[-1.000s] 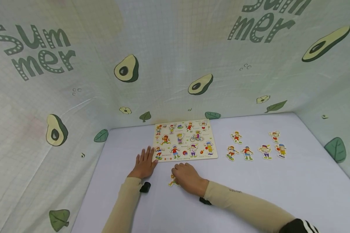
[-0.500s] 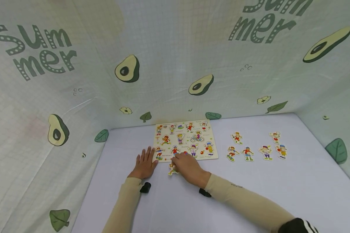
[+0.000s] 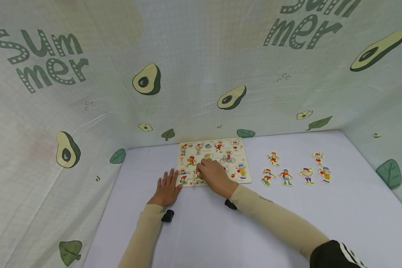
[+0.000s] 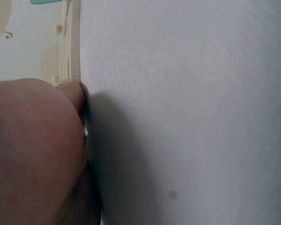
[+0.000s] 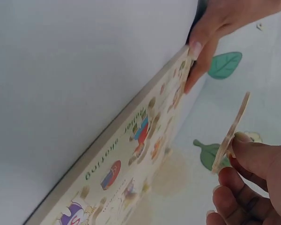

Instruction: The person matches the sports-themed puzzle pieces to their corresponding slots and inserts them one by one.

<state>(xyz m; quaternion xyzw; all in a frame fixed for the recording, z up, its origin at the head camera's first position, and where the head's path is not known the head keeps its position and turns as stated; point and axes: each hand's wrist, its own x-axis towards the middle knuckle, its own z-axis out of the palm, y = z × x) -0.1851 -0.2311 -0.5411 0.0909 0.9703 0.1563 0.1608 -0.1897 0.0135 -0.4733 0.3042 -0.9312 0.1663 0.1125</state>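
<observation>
My right hand (image 3: 216, 176) pinches a wooden puzzle piece (image 5: 232, 131) between thumb and fingers, over the front left part of the puzzle board (image 3: 234, 181). In the right wrist view the piece is seen edge-on, raised off the board, so its picture is hidden there. The board is pale wood with printed sports figures and cut recesses. My left hand (image 3: 165, 190) lies spread on the table by the board's left front corner. From the right wrist, the left thumb shows at the board's edge.
Right of the board lie several loose puzzle pieces, among them a football player (image 3: 273, 159), a skateboarder (image 3: 267, 176), a roller skater (image 3: 286, 177) and a tennis player (image 3: 318, 158). A printed cloth wall (image 3: 187, 111) stands close behind the board.
My right hand has moved forward from the table in front of the board to over it, carrying the runner-shaped puzzle piece. The left hand has stayed put.
</observation>
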